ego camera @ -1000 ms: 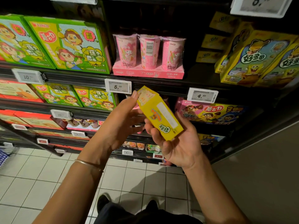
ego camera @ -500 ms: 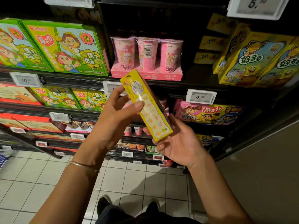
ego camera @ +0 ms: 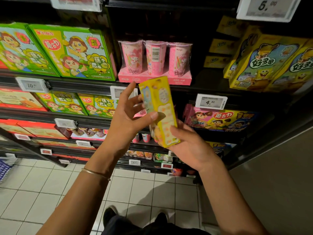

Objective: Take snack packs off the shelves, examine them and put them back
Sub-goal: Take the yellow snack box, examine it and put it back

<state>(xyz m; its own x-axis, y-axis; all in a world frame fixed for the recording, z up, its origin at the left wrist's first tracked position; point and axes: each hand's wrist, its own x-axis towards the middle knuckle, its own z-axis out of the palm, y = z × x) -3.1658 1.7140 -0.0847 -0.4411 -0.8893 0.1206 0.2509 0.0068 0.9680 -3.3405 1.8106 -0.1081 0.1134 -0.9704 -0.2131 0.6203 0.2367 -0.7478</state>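
A small yellow snack box [ego camera: 160, 107] stands nearly upright in front of the shelves, held between both hands at chest height. My left hand [ego camera: 126, 116] pinches its left side, thumb on the printed front and fingers spread behind. My right hand [ego camera: 188, 143] cups the box's lower end from underneath, fingers curled round its bottom edge. The box's front shows pale biscuit pictures; its back is hidden.
Dark shelves [ego camera: 84, 85] hold large green boxes [ego camera: 76, 53], a pink three-cup pack [ego camera: 155, 61], yellow boxes [ego camera: 264, 61] at right and a pink-yellow box [ego camera: 220, 117] below. Price tags [ego camera: 210, 101] line the shelf edges. White tiled floor [ego camera: 33, 192] lies below.
The yellow box has turned from tilted to nearly upright and shifted slightly right. My left thumb slid down its front; my right hand now grips its bottom end.
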